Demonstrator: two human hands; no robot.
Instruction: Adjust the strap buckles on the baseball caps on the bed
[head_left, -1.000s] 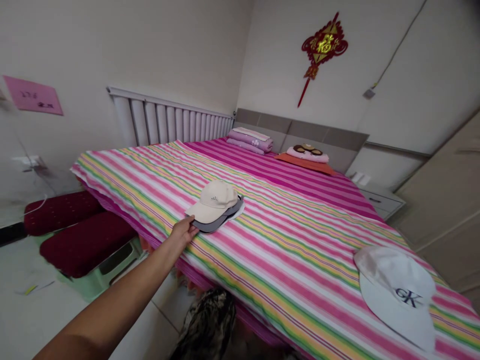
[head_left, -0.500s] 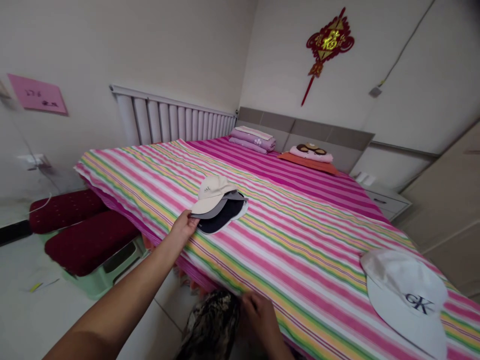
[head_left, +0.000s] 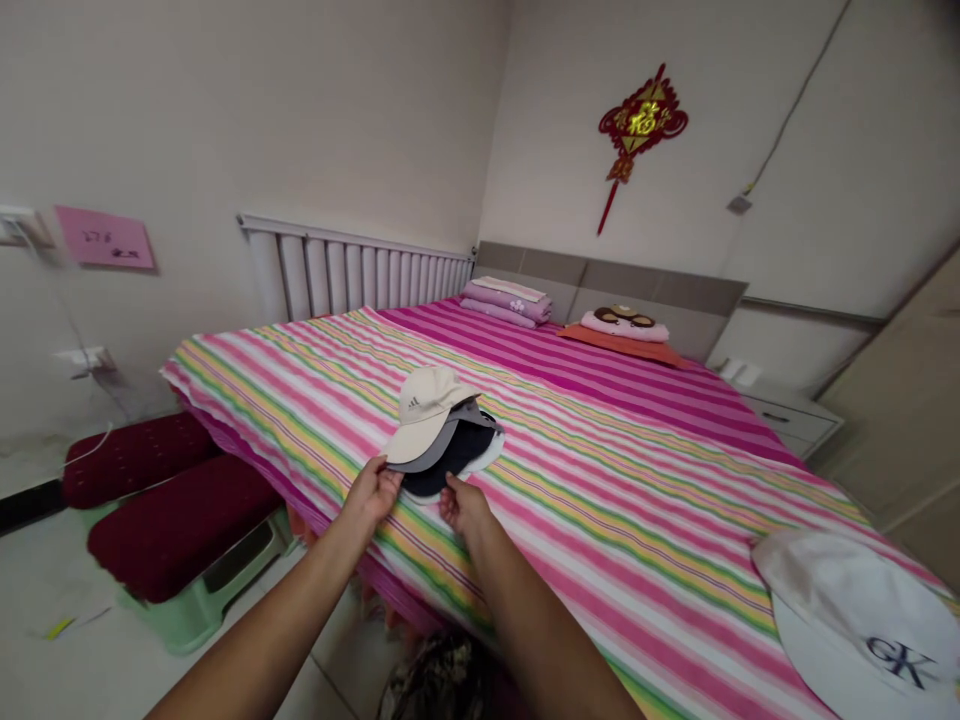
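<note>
Clock centre: the stack of caps (head_left: 446, 440); 12 o'clock points to the top of the view.
Left arm: the forearm (head_left: 300, 600) comes in from about 8 o'clock, slanting upward, and it looks nearly straight at the wrist.
Left hand: it is at 8 o'clock (head_left: 373, 490), and the fingers are closed on the front brim of the beige cap (head_left: 426, 400) together with the grey cap (head_left: 427, 457) under it; the thumb is at the brim edge, the other fingers curl below.
Right arm: it reaches in from 5 o'clock, with the hand turned inward.
Right hand: it is at 5 o'clock (head_left: 465, 505), with the thumb and bent fingers near together at the brim of the navy cap (head_left: 459, 455); if they pinch it firmly, I cannot tell.
Stack: it lies on the striped cover (head_left: 637, 500), the two upper caps tilted up from the navy one, and a pale cap (head_left: 489, 458) shows below.
White cap: apart, at about 4 o'clock (head_left: 840, 590), its lettering dark.
Red stools: between 8 and 9 o'clock (head_left: 187, 520), beside the bed.
</note>
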